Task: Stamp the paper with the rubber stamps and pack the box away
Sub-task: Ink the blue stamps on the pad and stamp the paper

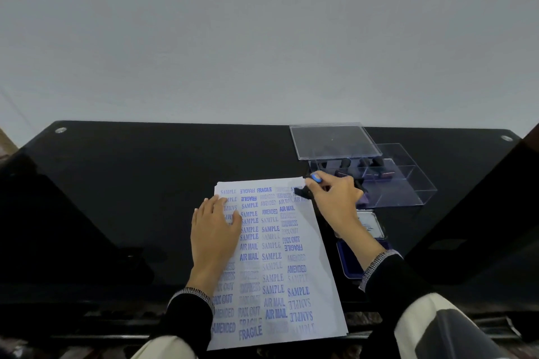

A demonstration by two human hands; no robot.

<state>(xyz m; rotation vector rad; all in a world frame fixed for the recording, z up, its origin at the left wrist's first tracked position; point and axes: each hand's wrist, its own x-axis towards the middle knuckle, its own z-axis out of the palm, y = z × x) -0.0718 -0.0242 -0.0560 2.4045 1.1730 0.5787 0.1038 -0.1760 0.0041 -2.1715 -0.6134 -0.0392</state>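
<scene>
The white sheet of paper [280,259], covered in rows of blue stamped words such as SAMPLE, FRAGILE and AIR MAIL, lay on the glossy black desk [145,183] with its near edge over the desk's front. Your left hand [214,230] rested flat and open on the paper's left side, holding nothing. At the paper's far right corner, your right hand [335,195] was curled shut around a black rubber stamp [302,191], whose dark body touched the sheet. Just right of the paper, partly under your right wrist, lay the open blue ink pad [350,259]. Beyond the paper's far right corner stood the clear plastic compartment box [408,178] with more stamps inside, its clear lid [335,141] resting against its far left side.
</scene>
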